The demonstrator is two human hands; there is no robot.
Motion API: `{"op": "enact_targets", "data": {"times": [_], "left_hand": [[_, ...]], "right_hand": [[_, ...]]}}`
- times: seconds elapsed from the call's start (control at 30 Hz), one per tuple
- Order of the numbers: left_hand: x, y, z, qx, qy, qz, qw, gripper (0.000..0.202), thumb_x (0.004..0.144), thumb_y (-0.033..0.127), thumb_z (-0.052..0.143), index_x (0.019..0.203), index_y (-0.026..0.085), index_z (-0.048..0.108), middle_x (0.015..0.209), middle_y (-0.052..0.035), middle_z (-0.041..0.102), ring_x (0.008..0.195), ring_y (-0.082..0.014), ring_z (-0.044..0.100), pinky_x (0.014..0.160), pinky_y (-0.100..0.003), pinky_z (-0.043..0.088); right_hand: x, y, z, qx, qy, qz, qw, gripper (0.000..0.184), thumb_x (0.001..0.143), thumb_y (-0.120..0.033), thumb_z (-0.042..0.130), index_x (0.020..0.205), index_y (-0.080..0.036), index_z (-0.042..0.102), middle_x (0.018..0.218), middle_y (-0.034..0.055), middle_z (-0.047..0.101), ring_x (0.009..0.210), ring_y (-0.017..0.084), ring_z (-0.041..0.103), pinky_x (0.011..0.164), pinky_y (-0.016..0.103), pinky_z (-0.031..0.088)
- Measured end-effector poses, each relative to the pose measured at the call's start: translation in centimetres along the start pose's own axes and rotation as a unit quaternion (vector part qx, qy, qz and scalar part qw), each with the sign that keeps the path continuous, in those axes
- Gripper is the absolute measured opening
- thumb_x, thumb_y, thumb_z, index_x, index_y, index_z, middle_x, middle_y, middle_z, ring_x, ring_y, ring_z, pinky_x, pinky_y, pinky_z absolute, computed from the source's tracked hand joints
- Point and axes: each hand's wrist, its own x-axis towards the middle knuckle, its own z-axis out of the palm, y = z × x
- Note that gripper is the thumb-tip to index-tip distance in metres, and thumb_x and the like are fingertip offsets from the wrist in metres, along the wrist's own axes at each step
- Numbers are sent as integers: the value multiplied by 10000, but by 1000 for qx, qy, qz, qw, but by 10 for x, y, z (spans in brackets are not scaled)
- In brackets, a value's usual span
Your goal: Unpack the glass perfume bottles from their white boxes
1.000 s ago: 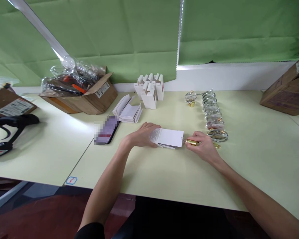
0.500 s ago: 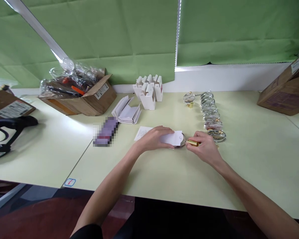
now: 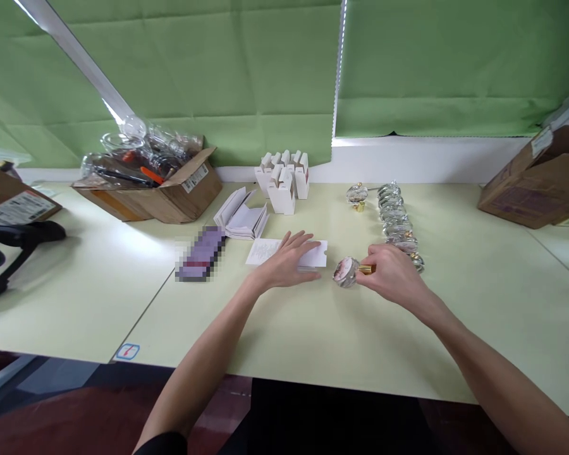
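My left hand (image 3: 287, 262) lies flat with fingers spread on a flattened white carton (image 3: 315, 254) at the middle of the pale table (image 3: 313, 328). Just right of the carton, my right hand (image 3: 393, 275) pinches the gold cap of a round glass bottle (image 3: 345, 272), which lies on its side clear of the carton. Behind my right hand a row of several similar glass bottles (image 3: 397, 218) runs away from me.
A stack of flat white cartons (image 3: 241, 218) and several folded upright cartons (image 3: 283, 177) stand behind the left hand. A blurred phone (image 3: 201, 253) lies to the left. Open cardboard boxes sit at far left (image 3: 156, 186) and far right (image 3: 533, 183). A black tool (image 3: 9, 243) lies at the left edge.
The glass bottle has come out from under the carton and now lies in the open. My left hand slid the carton back to the left and flattened on it.
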Motion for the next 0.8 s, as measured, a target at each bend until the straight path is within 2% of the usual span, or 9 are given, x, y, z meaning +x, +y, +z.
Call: {"op": "enact_targets", "data": {"times": [0.07, 0.13, 0.2, 0.3, 0.37, 0.43, 0.53, 0.67, 0.8], "left_hand": [[0, 11, 6, 4, 21, 24, 999, 763, 769, 630, 727, 1391, 245, 510, 1534, -126, 454, 1493, -351, 299, 1235, -606, 170], [1, 27, 18, 0, 51, 54, 997, 773, 747, 671, 723, 1354, 231, 537, 1499, -121, 500, 1490, -342, 310, 1254, -597, 108], [2, 43, 33, -4, 71, 77, 994, 732, 749, 669, 724, 1305, 220, 567, 1404, -107, 596, 1450, -330, 388, 1265, -585, 74], [4, 57, 52, -21, 82, 80, 993, 481, 854, 548, 681, 1203, 225, 609, 1214, -66, 712, 1284, -260, 580, 1278, -541, 109], [4, 59, 59, -34, 94, 58, 993, 275, 917, 433, 623, 1102, 229, 640, 1106, -44, 744, 1172, -220, 652, 1270, -515, 174], [5, 58, 62, -48, 107, 34, 993, 168, 934, 360, 588, 1021, 233, 655, 1048, -31, 755, 1124, -204, 673, 1254, -499, 230], [5, 54, 62, -58, 123, 21, 990, 139, 922, 329, 593, 986, 227, 661, 1024, -26, 760, 1150, -211, 660, 1244, -494, 252], [5, 53, 62, -58, 123, 19, 991, 172, 923, 344, 604, 1017, 212, 661, 999, -28, 763, 1180, -226, 643, 1234, -495, 267], [5, 53, 62, -58, 131, 16, 990, 194, 912, 343, 629, 1069, 232, 658, 1020, -23, 757, 1176, -228, 642, 1217, -494, 299]], "right_hand": [[3, -9, -11, -65, -28, -9, 997, 325, 723, -177, 560, 440, -194, 401, 571, 11, 460, 543, 124, 366, 545, 300, 222], [6, -20, -20, -120, -62, -20, 991, 255, 711, -160, 555, 470, -188, 476, 564, 29, 507, 536, 132, 396, 547, 305, 220], [10, -31, -27, -160, -94, -30, 982, 184, 702, -141, 551, 522, -175, 556, 538, 44, 531, 531, 147, 447, 548, 303, 225], [16, -44, -31, -195, -128, -35, 972, 145, 716, -120, 552, 600, -161, 628, 521, 59, 553, 542, 172, 521, 543, 291, 241], [19, -49, -32, -200, -142, -32, 969, 141, 743, -118, 559, 640, -158, 648, 539, 59, 566, 548, 176, 543, 537, 284, 248], [21, -50, -32, -195, -147, -28, 969, 138, 765, -118, 563, 671, -157, 657, 554, 48, 561, 535, 166, 532, 530, 281, 243], [20, -48, -34, -175, -142, -22, 974, 163, 801, -149, 549, 678, -163, 655, 539, 16, 504, 495, 140, 451, 520, 288, 221], [15, -37, -41, -129, -120, 6, 984, 265, 851, -266, 542, 606, -187, 610, 513, -20, 414, 482, 119, 333, 515, 300, 188], [6, -20, -48, -95, -91, 32, 991, 298, 884, -333, 545, 620, -201, 592, 561, -13, 462, 542, 129, 380, 540, 300, 195]]}}
